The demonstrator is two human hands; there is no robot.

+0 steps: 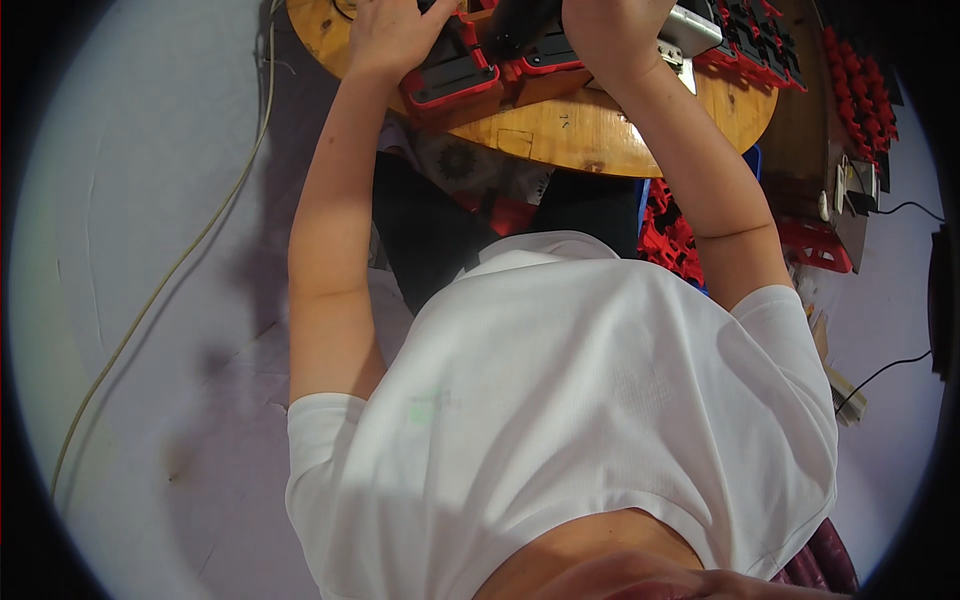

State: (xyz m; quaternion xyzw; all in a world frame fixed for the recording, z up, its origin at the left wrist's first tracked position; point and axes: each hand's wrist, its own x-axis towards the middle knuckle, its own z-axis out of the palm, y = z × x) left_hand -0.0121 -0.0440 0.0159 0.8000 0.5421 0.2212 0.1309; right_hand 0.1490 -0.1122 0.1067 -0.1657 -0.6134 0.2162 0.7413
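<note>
At the top edge of the head view, both hands reach over a round wooden table [580, 135]. My left hand [395, 35] is beside a red and black plastic part [452, 88]; its thumb stands apart, and the picture edge cuts off its other fingers. My right hand [618, 35] is at the right of a dark, blurred object [520, 25]; its fingers are out of the picture, so I cannot tell whether it grips that object. Below the dark object sits a second red and black part [550, 55]. A silvery metal piece [692, 32] lies just right of my right hand.
More red and black parts [750, 45] stand on the table's right side. A blue-rimmed container [643, 215] with red parts [670, 235] is below the edge. Red pieces [855, 95] lie at the far right. A cable [190, 245] runs down the left.
</note>
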